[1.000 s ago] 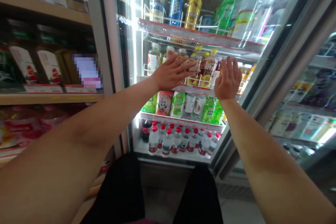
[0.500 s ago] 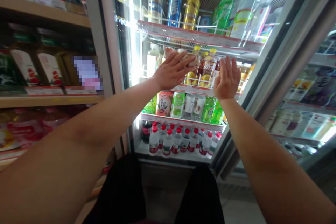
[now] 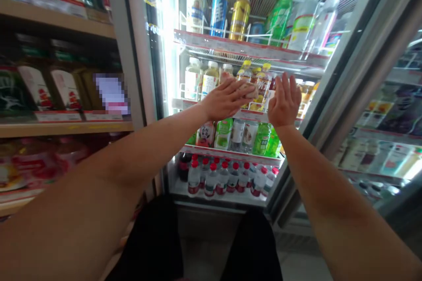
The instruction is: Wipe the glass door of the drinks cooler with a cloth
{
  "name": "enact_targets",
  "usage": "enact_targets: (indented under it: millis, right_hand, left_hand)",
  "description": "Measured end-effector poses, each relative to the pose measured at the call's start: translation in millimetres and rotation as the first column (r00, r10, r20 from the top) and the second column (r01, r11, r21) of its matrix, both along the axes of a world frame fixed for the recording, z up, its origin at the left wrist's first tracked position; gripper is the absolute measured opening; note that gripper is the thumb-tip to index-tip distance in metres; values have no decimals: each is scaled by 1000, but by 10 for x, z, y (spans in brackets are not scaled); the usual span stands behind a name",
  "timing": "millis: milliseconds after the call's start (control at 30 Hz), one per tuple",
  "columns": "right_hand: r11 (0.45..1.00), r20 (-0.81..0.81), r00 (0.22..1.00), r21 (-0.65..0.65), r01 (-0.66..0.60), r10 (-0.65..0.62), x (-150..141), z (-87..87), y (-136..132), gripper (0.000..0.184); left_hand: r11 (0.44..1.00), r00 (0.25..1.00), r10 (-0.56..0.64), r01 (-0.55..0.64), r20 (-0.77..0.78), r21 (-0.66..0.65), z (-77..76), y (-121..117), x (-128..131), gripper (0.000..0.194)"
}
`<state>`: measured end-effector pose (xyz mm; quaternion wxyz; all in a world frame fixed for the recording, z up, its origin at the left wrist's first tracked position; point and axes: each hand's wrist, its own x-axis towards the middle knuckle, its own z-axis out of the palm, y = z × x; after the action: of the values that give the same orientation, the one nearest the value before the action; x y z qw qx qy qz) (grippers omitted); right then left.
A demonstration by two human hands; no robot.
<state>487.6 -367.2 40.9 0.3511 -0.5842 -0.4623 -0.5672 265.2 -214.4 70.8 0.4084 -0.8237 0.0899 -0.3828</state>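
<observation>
My left hand [image 3: 222, 99] lies flat, fingers stretched to the upper right, against the glass front of a drinks fridge. Under its fingers is a pale, crumpled cloth [image 3: 252, 91], mostly hidden by the hand, its edges showing beyond the fingertips. Behind the glass there, yellow-capped bottles [image 3: 263, 77] and white-capped bottles [image 3: 193, 79] stand on a shelf. To the right, my right hand [image 3: 284, 101] is held upright with open fingers, its palm towards the glass near the door's right side. I see nothing in it.
Inside are cans [image 3: 239, 18] on the upper shelf, green drink bottles [image 3: 263, 138] lower down and several red-capped water bottles [image 3: 211, 180] at the bottom. A metal door frame [image 3: 346, 109] runs along the right. Wooden shelves [image 3: 66, 129] with bottles stand at left.
My left hand and the cloth under it shift slightly up, then down and right across the glass. The right hand stays nearly in place.
</observation>
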Motion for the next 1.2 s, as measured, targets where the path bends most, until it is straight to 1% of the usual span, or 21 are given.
enact_targets:
  millis: [67, 100, 200, 267, 333, 400, 467, 500, 567, 633, 700, 767, 833, 867, 967, 1033, 1100, 1200]
  right_hand:
    - [1000, 3, 1000, 4, 3, -3, 5, -4, 4, 64]
    - [1000, -1, 1000, 4, 5, -5, 4, -4, 4, 64]
    - [1000, -17, 1000, -13, 7, -7, -4, 0, -6, 64]
    - [1000, -26, 1000, -27, 6, -6, -8, 5, -15, 64]
    - [999, -31, 999, -40, 5, -7, -9, 10, -19, 65]
    - [999, -42, 999, -47, 5, -7, -9, 14, -18, 66]
    - [999, -56, 998, -54, 5, -8, -13, 16, -16, 66]
    - [999, -58, 998, -53, 6, -9, -17, 18, -17, 66]
    - [999, -53, 999, -46, 9, -12, -31, 20, -22, 65]
    - [999, -46, 999, -41, 16, -18, -48, 22, -30, 65]
    - [999, -43, 999, -37, 20, -21, -62, 24, -38, 66]
    - [999, -45, 999, -37, 21, -23, -68, 26, -42, 66]
    - [999, -44, 999, -42, 21, -23, -63, 26, -44, 66]
    - [999, -41, 999, -45, 21, -23, -58, 25, -44, 66]
    - [998, -37, 999, -55, 28, -30, -43, 19, -51, 66]
    - [997, -38, 999, -71, 35, -37, -47, 12, -65, 65]
    - [993, -34, 998, -106, 43, -47, -68, 6, -86, 63]
    - [983, -14, 998, -177, 55, -58, -115, 6, -120, 61]
  left_hand:
    - [999, 998, 14, -13, -54, 31, -16, -12, 19, 55]
    - [999, 999, 19, -17, -45, 33, -4, -16, 26, 54]
    - [1000, 996, 22, -20, 91, -23, 61, -29, 44, 54]
    - [998, 988, 12, -3, 153, -57, 67, -37, 58, 56]
    - [999, 992, -2, 9, 123, -51, 33, -36, 71, 58]
    - [1000, 999, -15, 16, 31, -14, 8, -22, 77, 59]
    - [1000, 1000, -20, 20, -13, -11, 35, 1, 73, 60]
    - [999, 1000, -20, 20, 3, -31, 68, 11, 66, 60]
    - [995, 996, -18, 26, 92, -92, 139, 21, 49, 62]
    - [990, 987, -10, 32, 162, -134, 169, 9, 32, 62]
    - [992, 991, -2, 19, 136, -126, 143, -18, 22, 59]
    - [996, 999, 14, -10, 51, -92, 106, -45, 26, 55]
    - [997, 1000, 30, -30, 5, -64, 111, -62, 44, 52]
    - [997, 999, 31, -30, 22, -64, 135, -65, 57, 51]
    - [994, 988, 17, 0, 155, -113, 225, -72, 100, 53]
    - [990, 981, 13, 14, 193, -141, 228, -86, 116, 56]
    - [990, 990, 20, 0, 143, -138, 175, -106, 117, 56]
    - [995, 999, 37, -38, -7, -96, 103, -120, 95, 55]
